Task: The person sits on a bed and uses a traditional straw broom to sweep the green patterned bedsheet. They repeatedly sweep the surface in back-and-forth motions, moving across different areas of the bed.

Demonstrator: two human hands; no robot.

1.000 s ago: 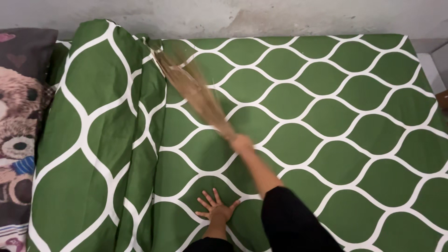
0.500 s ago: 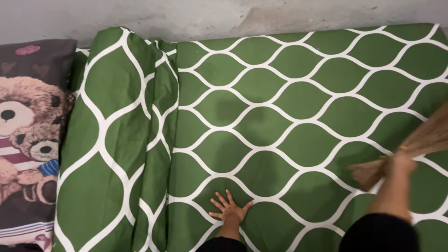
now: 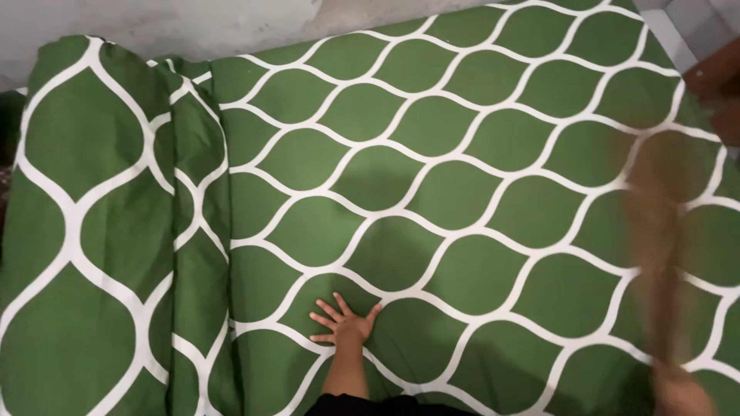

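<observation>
Green sheet (image 3: pixel 462 192) with a white lattice print covers the bed, smooth across the middle and right. Left hand (image 3: pixel 343 327) lies palm down on it near the lower edge, fingers spread flat. Right hand (image 3: pixel 682 389) sits at the bottom right corner, blurred; finger position cannot be told, though it appears closed around the base of a straw broom (image 3: pixel 655 208). Broom shows as a brown smear over the sheet's right side. Bunched folds of matching green fabric (image 3: pixel 100 216) lie at left.
</observation>
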